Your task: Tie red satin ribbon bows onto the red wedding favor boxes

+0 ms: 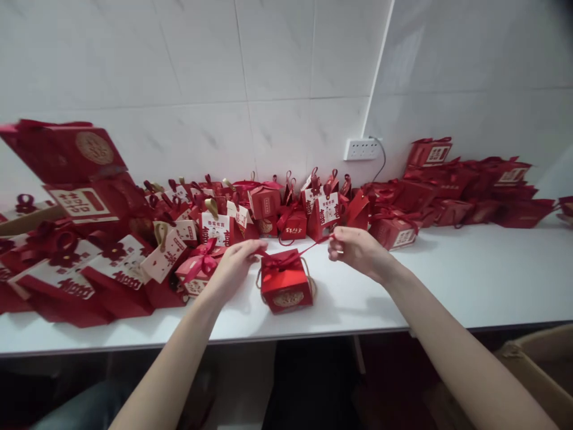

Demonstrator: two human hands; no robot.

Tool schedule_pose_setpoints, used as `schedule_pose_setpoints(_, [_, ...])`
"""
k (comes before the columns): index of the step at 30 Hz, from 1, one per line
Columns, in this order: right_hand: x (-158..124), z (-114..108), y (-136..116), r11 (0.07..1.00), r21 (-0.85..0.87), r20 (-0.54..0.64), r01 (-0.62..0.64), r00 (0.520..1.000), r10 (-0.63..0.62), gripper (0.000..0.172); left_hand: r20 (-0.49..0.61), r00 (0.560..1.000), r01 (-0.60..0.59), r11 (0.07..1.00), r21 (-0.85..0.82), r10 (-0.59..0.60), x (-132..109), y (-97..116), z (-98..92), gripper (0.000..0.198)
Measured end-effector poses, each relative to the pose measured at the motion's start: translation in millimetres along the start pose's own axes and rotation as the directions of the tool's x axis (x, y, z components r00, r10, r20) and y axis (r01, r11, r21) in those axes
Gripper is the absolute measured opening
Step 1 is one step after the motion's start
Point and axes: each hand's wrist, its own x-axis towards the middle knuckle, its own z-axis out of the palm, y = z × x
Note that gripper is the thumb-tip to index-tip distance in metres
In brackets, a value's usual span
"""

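A small red gift box with a gold emblem on its front stands upright on the white table, beige cord handles at its sides. Across its top runs a red ribbon, gathered in the middle. My right hand pinches one end of this ribbon, drawn taut up to the right of the box. At the box's upper left corner, my left hand has its fingers closed on the ribbon's other side; the fingertips are partly hidden. A pink-red box with a bow sits just beyond my left hand.
Many red and white gift boxes crowd the left and back of the white table. Stacked red boxes stand at the back right. A power strip hangs on the tiled wall. An open cardboard box is below the table's right edge.
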Motion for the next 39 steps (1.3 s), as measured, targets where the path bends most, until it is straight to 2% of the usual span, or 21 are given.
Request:
schedule_pose_setpoints(5, [3, 20, -39, 0.982, 0.176, -0.194, 0.069, 0.981, -0.034, 0.011, 0.041, 0.999, -0.001, 0.941, -0.338, 0.016, 5, 43, 8.1, 0.013])
schedule_pose_setpoints(8, [7, 36, -56, 0.975, 0.168, -0.215, 0.148, 0.97, -0.11, 0.005, 0.04, 0.998, -0.02, 0.893, -0.449, 0.042, 5, 72, 14.2, 0.021])
schedule_pose_setpoints(10, [12, 47, -64, 0.98, 0.106, -0.175, 0.171, 0.973, -0.151, 0.005, 0.042, 0.998, -0.028, 0.892, -0.451, 0.053, 4, 87, 18.1, 0.023])
schedule_pose_setpoints(15, [24, 77, -72, 0.98, -0.062, -0.086, 0.188, 0.977, -0.193, 0.011, 0.111, 0.986, -0.091, 0.959, -0.27, 0.125, 1, 108, 24.3, 0.017])
schedule_pose_setpoints(19, [28, 99, -70, 0.955, -0.175, -0.036, 0.239, 0.968, -0.249, 0.012, 0.175, 0.961, -0.199, 0.975, -0.097, 0.213, -1, 107, 23.2, 0.025])
schedule_pose_setpoints(21, [26, 102, -69, 0.944, -0.191, -0.018, 0.27, 0.96, -0.278, 0.01, 0.172, 0.953, -0.245, 0.969, -0.037, 0.247, -3, 106, 18.2, 0.023])
schedule_pose_setpoints(24, [16, 88, -75, 0.955, -0.163, 0.048, 0.249, 0.969, -0.244, 0.008, 0.145, 0.96, -0.248, 0.968, 0.038, 0.24, -6, 105, -0.8, 0.021])
schedule_pose_setpoints(26, [9, 67, -80, 0.972, -0.184, 0.153, 0.144, 0.981, -0.116, 0.015, 0.189, 0.97, -0.184, 0.97, 0.156, 0.153, -8, 102, -19.1, 0.031])
schedule_pose_setpoints(27, [7, 56, -82, 0.967, -0.249, 0.262, 0.061, 0.965, 0.007, 0.021, 0.227, 0.967, -0.175, 0.945, 0.278, 0.113, -9, 99, -27.5, 0.036])
schedule_pose_setpoints(28, [6, 46, -81, 0.948, -0.317, 0.31, 0.022, 0.947, 0.082, 0.025, 0.264, 0.961, -0.196, 0.884, 0.424, 0.087, -9, 94, -34.1, 0.039])
schedule_pose_setpoints(30, [10, 34, -71, 0.862, -0.506, 0.271, 0.024, 0.953, 0.133, 0.026, 0.323, 0.944, -0.272, 0.705, 0.655, 0.064, -9, 78, -38.8, 0.038])
schedule_pose_setpoints(31, [13, 33, -61, 0.772, -0.632, 0.241, 0.068, 0.964, 0.112, 0.023, 0.344, 0.937, -0.307, 0.624, 0.719, 0.065, -10, 68, -36.3, 0.033])
schedule_pose_setpoints(33, [22, 39, -37, 0.496, -0.846, 0.253, 0.194, 0.966, 0.053, 0.016, 0.371, 0.926, -0.344, 0.549, 0.761, 0.067, -11, 46, -24.3, 0.02])
schedule_pose_setpoints(34, [26, 44, -25, 0.344, -0.897, 0.305, 0.277, 0.952, 0.029, 0.014, 0.387, 0.919, -0.367, 0.512, 0.776, 0.073, -12, 36, -16.7, 0.016])
schedule_pose_setpoints(35, [30, 49, -13, 0.252, -0.909, 0.346, 0.331, 0.938, 0.018, 0.013, 0.399, 0.913, -0.389, 0.475, 0.789, 0.085, -13, 26, -9.4, 0.014])
schedule_pose_setpoints(36, [33, 54, -3, 0.187, -0.909, 0.381, 0.373, 0.925, 0.009, 0.014, 0.407, 0.908, -0.407, 0.441, 0.8, 0.099, -14, 18, -3.2, 0.013])
schedule_pose_setpoints(39, [38, 62, 16, 0.106, -0.897, 0.434, 0.43, 0.901, 0.013, 0.02, 0.422, 0.897, -0.441, 0.362, 0.822, 0.133, -16, 3, 4.2, 0.014])
